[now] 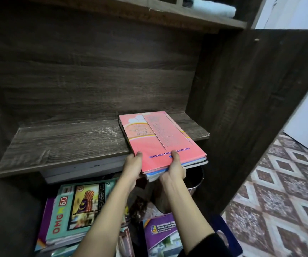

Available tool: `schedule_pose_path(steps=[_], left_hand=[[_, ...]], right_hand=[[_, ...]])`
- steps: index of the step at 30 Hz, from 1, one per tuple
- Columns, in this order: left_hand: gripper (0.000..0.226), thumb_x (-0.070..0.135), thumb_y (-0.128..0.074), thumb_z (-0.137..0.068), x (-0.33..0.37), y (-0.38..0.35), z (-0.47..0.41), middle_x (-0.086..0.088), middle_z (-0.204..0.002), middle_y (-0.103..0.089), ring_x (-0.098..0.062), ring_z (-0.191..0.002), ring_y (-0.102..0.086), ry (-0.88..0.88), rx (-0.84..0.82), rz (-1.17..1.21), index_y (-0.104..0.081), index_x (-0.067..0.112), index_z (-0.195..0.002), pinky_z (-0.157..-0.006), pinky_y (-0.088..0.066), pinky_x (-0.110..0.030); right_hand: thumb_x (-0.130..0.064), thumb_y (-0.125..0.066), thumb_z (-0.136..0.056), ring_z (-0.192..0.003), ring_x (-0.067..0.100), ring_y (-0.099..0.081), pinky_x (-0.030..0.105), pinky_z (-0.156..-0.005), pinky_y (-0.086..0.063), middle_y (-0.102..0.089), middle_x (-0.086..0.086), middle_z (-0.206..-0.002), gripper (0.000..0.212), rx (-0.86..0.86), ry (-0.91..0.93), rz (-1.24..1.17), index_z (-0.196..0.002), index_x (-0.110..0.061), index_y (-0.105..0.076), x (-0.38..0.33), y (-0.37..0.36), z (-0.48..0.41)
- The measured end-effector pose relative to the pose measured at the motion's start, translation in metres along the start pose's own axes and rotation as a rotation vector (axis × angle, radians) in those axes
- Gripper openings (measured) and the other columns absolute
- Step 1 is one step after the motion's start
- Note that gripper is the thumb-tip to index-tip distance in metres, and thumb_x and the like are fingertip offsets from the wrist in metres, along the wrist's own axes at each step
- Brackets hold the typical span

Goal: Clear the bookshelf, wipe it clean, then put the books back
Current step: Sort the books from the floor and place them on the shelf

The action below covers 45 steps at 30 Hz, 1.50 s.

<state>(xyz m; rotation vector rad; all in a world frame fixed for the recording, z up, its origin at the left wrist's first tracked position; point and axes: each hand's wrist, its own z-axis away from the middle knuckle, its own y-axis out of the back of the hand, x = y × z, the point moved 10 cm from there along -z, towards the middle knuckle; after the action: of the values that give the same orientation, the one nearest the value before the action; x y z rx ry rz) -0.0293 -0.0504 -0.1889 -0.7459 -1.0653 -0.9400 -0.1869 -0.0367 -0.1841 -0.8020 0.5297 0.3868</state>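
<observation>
2 hands point(133, 164) point(176, 168) hold 1 book stack point(160, 143) on shelf point(66, 145).

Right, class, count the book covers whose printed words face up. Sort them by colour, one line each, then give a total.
Pink book: 1
Teal book: 1
Purple book: 1
Total: 3

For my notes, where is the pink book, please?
Head view: the pink book tops a stack on the shelf's right end, held by left hand and right hand.
</observation>
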Motion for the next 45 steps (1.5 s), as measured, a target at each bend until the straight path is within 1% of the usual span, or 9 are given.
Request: schedule_pose_path(steps=[10,15,19,24,27,30,34,38,45], left_hand=[[0.033,0.025,-0.044,-0.098,0.000,-0.002,-0.015,-0.014,-0.124,-0.060,-0.029,-0.113,-0.058,-0.067,0.063,-0.037,-0.054,0.004,-0.123,-0.103,-0.042,-0.044],[0.036,0.019,-0.046,-0.099,0.006,-0.005,-0.004,-0.010,-0.127,-0.056,-0.026,-0.117,-0.055,-0.074,0.080,0.052,-0.044,0.005,-0.132,-0.104,-0.041,-0.042],[0.032,0.016,-0.046,-0.099,0.001,-0.006,-0.007,-0.013,-0.126,-0.059,-0.027,-0.115,-0.057,-0.067,0.056,0.075,-0.047,0.005,-0.129,-0.103,-0.042,-0.045],[0.034,0.018,-0.048,-0.098,-0.002,-0.005,-0.010,-0.012,-0.126,-0.059,-0.028,-0.113,-0.057,-0.042,0.034,0.040,-0.048,0.006,-0.130,-0.103,-0.042,-0.046],[0.032,0.016,-0.048,-0.098,-0.003,-0.004,-0.013,-0.012,-0.122,-0.061,-0.027,-0.108,-0.059,-0.024,0.026,0.037,-0.052,0.004,-0.127,-0.100,-0.044,-0.041],[0.030,0.013,-0.048,-0.097,0.001,-0.005,-0.013,-0.012,-0.116,-0.060,-0.023,-0.099,-0.057,-0.039,0.043,0.025,-0.053,0.001,-0.124,-0.085,-0.041,-0.028],[0.028,0.011,-0.047,-0.097,0.002,-0.004,-0.012,-0.013,-0.114,-0.061,-0.021,-0.094,-0.056,-0.036,0.045,0.027,-0.054,0.002,-0.123,-0.082,-0.039,-0.027],[0.024,0.013,-0.047,-0.098,0.003,-0.005,-0.015,-0.012,-0.107,-0.063,-0.023,-0.091,-0.059,-0.010,0.009,0.013,-0.057,0.004,-0.118,-0.085,-0.044,-0.030],[0.038,0.029,-0.049,-0.097,0.015,0.027,-0.015,-0.016,-0.118,-0.063,-0.031,-0.108,-0.060,-0.051,0.124,-0.057,-0.059,0.001,-0.122,-0.101,-0.044,-0.041]], right_hand=[[-0.016,-0.074,-0.080,-0.062,0.019,-0.058,0.024,-0.046,-0.042,-0.059,0.012,-0.098,0.049,0.053,0.022,0.097,-0.117,-0.005,-0.044,0.009,-0.002,-0.025],[-0.023,-0.081,-0.061,-0.088,0.035,-0.069,0.048,-0.070,-0.057,-0.070,0.017,-0.103,0.068,-0.153,-0.157,0.009,-0.121,-0.004,-0.055,0.031,-0.017,-0.029],[-0.029,-0.088,-0.048,-0.091,0.033,-0.069,0.048,-0.070,-0.058,-0.069,0.017,-0.108,0.093,-0.198,-0.177,0.061,-0.128,-0.008,-0.048,0.033,-0.015,-0.035],[-0.034,-0.086,-0.066,-0.126,0.034,-0.046,0.044,-0.105,-0.039,-0.037,0.019,-0.144,0.110,0.113,0.199,0.368,-0.147,-0.011,-0.015,-0.045,0.022,-0.045],[-0.038,-0.075,-0.077,-0.138,0.034,-0.028,0.039,-0.111,-0.022,-0.029,0.019,-0.149,0.092,0.140,0.619,0.782,-0.146,-0.006,-0.023,-0.106,0.004,-0.028],[-0.052,-0.064,-0.082,-0.131,0.034,-0.040,0.043,-0.110,-0.027,-0.049,0.019,-0.137,0.080,0.068,0.831,1.260,-0.138,-0.001,-0.037,-0.130,-0.039,-0.025],[-0.061,-0.063,-0.079,-0.126,0.035,-0.046,0.043,-0.106,-0.034,-0.051,0.018,-0.134,0.086,-0.120,0.611,1.599,-0.136,-0.005,-0.032,-0.104,-0.066,-0.040],[-0.057,-0.075,-0.070,-0.126,0.035,-0.043,0.042,-0.107,-0.033,-0.047,0.020,-0.134,0.091,-0.047,0.693,1.777,-0.136,-0.012,-0.032,-0.100,-0.072,-0.032],[-0.060,-0.072,-0.072,-0.126,0.033,-0.045,0.043,-0.105,-0.036,-0.046,0.016,-0.137,0.090,-0.126,0.427,1.626,-0.136,-0.014,-0.029,-0.102,-0.068,-0.048]])
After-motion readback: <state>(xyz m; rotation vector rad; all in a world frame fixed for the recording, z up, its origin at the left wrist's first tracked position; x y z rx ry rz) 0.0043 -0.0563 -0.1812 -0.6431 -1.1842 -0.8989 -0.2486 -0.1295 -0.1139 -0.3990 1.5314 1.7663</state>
